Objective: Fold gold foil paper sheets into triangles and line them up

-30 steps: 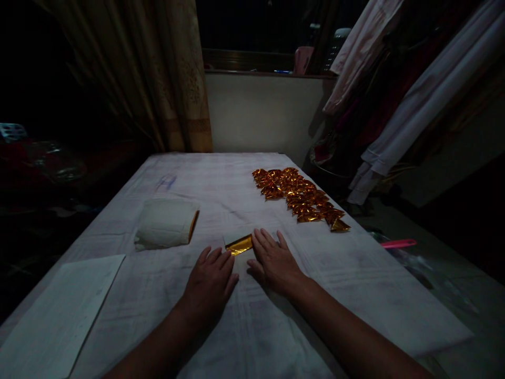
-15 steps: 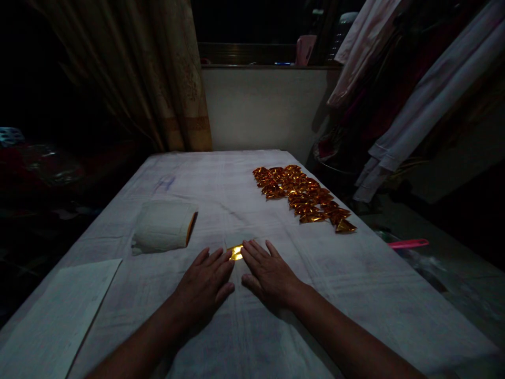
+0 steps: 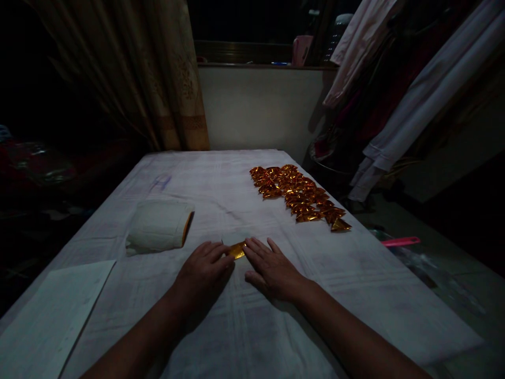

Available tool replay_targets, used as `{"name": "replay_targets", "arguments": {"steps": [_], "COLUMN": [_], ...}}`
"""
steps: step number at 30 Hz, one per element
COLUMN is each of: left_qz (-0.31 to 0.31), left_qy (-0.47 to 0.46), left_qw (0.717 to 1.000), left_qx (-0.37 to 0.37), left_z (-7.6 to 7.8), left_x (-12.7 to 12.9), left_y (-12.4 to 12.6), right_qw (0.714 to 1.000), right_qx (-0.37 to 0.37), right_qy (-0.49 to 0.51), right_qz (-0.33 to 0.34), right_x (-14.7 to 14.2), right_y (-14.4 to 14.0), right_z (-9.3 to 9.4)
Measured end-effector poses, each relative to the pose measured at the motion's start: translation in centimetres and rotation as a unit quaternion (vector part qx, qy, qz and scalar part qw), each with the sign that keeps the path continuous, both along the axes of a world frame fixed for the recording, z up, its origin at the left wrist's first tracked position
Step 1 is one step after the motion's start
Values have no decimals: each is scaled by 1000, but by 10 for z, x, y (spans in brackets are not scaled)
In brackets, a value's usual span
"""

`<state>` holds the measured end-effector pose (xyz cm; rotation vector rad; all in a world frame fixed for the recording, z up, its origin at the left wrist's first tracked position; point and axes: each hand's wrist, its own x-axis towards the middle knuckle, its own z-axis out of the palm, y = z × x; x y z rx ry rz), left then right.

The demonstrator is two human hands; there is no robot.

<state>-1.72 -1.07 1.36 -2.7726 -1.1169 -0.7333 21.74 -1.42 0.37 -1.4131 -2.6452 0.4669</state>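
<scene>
A small folded strip of gold foil paper (image 3: 237,250) lies on the tablecloth between my two hands. My left hand (image 3: 205,268) has its thumb and fingers brought together at the strip's left end, pinching it. My right hand (image 3: 272,266) lies flat, with outstretched fingertips on the strip's right end and the thumb apart. Fingers cover both ends of the foil. Farther off to the right, several folded gold foil pieces (image 3: 302,192) are laid out in overlapping rows.
A pale wrapped packet (image 3: 158,226) with an orange-gold edge lies left of my hands. Nearer on the left is a white sheet or board (image 3: 59,310). A curtain (image 3: 173,79) hangs behind the table, and clothes (image 3: 410,95) hang at the right.
My left hand's fingers have curled and its thumb has moved up to the foil strip's left end. The strip looks duller and tilted. My right hand stays flat on it.
</scene>
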Motion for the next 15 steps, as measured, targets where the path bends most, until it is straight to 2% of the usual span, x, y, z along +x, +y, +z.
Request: {"name": "replay_targets", "arguments": {"steps": [7, 11, 15], "left_qz": [1, 4, 3], "left_qy": [58, 38, 27], "left_qw": [997, 999, 999], "left_qx": [-48, -32, -32], "left_z": [-3, -3, -5], "left_x": [-4, -2, 1], "left_y": [17, 17, 17], "right_qw": [998, 993, 984], "right_qx": [28, 79, 149], "right_qy": [51, 79, 97], "right_qz": [-18, -38, -19], "right_x": [-1, -8, -14], "right_y": [15, 14, 11], "right_z": [-2, -10, -14]}}
